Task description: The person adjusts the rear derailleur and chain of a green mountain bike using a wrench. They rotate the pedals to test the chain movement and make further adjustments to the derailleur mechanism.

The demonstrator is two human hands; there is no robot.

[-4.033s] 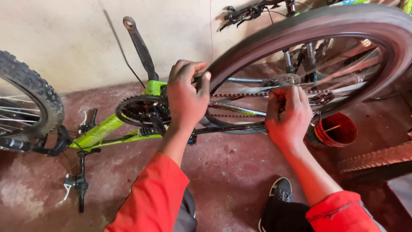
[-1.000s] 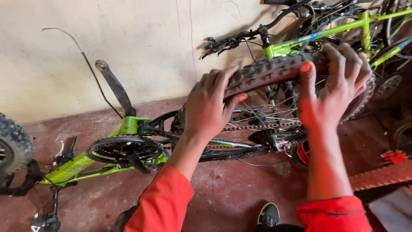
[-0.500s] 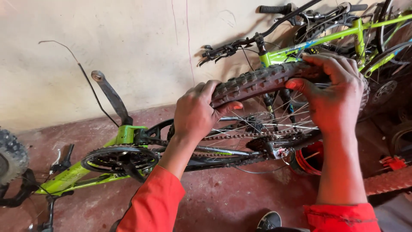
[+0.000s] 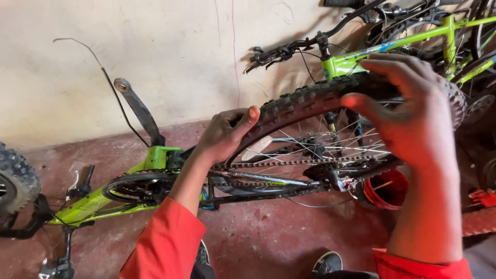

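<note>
The left hand [image 4: 225, 135] is curled onto the knobby rear tyre [image 4: 310, 101] at about nine o'clock on the wheel, thumb pressed into the tread. The right hand [image 4: 413, 116] is clamped over the same tyre near one o'clock, fingers wrapped across its top. The tyre arcs between them above the chain [image 4: 268, 164], over the upturned green bicycle frame [image 4: 93, 204].

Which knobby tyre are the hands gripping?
The rear tyre over the chain, held by left hand and right hand; the front tyre sits untouched far left.
</note>
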